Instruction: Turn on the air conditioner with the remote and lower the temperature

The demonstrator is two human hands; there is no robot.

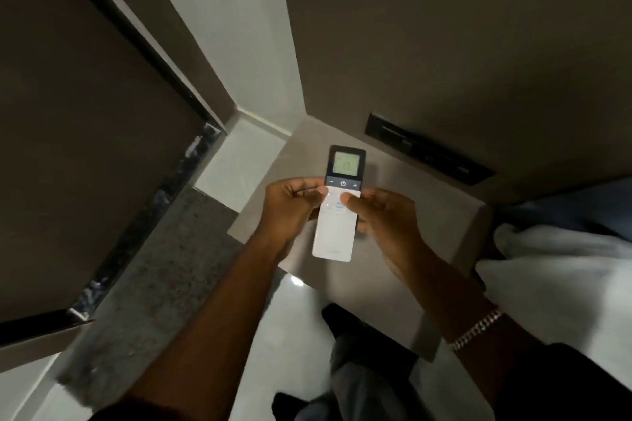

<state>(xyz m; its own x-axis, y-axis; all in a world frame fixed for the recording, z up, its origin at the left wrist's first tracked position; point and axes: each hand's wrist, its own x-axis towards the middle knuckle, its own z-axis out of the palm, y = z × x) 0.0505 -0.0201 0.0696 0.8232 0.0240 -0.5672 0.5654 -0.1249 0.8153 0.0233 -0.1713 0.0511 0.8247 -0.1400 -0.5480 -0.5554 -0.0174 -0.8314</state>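
I hold a slim white remote (334, 232) with a dark top and a lit greenish display in both hands, above a low beige bedside table (441, 212). My left hand (290, 207) grips its left edge, thumb resting on the upper buttons. My right hand (383, 215) grips the right edge, its thumb on the white button area just below the dark strip with minus, power and plus signs. The digits on the display are too blurred to read. No air conditioner is in view.
A dark switch panel (427, 149) sits on the wall behind the table. White bedding (554, 270) lies at the right. A dark-framed door or panel (85, 147) fills the left. Pale glossy floor (301, 311) and my legs are below.
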